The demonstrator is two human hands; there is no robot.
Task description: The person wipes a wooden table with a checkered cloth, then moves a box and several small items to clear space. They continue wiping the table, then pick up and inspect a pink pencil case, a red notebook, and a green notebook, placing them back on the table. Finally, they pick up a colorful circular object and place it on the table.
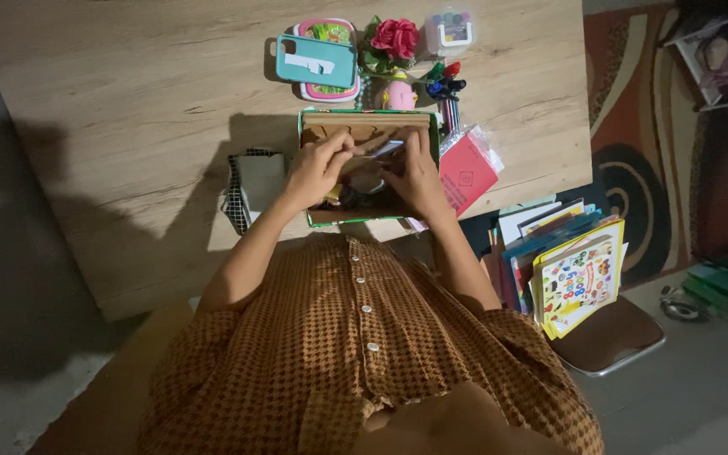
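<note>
Both hands work inside a shallow green-rimmed cardboard box (369,126) that sits at the near edge of the pale wood-grain surface (128,76), right against the person's body. The left hand (318,173) has its fingers bent around a small flat piece at the box's middle; the right hand (419,173) pinches the other end of what looks like the same pale, thin item (381,152). Each grip is closed to a narrow pinch, though exactly what is held is too small and shadowed to tell. The box's inner wall is brown and stiff, with a notched upper flap at the far side.

Open room lies mostly to the left: a wide bare stretch of wood runs to the far and left edges. Just beside the box on that side stands a small black-and-white checked fabric pouch (250,185), near the left wrist but apart from it. To the right the room is tight: a red flat paper packet (465,173) touches the box's side and juts past the surface's near right corner.

Beyond the box, crowded along its far wall, lie a teal phone case (318,61) on a pink plastic tray, a red cloth rose (395,38), a clear lidded container (451,32) and a bunch of coloured pens (446,88). Off the surface, glossy children's books (570,270) stand stacked on a brown padded stool.
</note>
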